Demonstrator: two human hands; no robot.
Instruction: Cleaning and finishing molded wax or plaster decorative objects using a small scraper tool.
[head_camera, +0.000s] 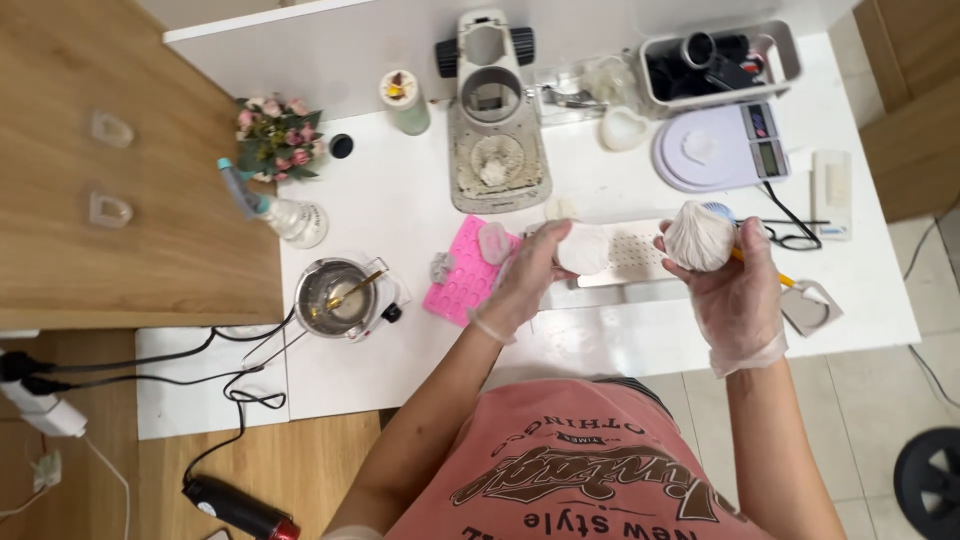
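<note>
At a cluttered white surface beside wood flooring, the gloved left hand closes its grip on a white lump at centre; the right hand clasps a ribbed white piece, its underside hidden.

Round lilac scale, two small grey, perhaps unlit, screens.

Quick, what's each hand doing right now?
Left hand: closed around a white lump.
Right hand: closed around a white ridged ball.
</note>
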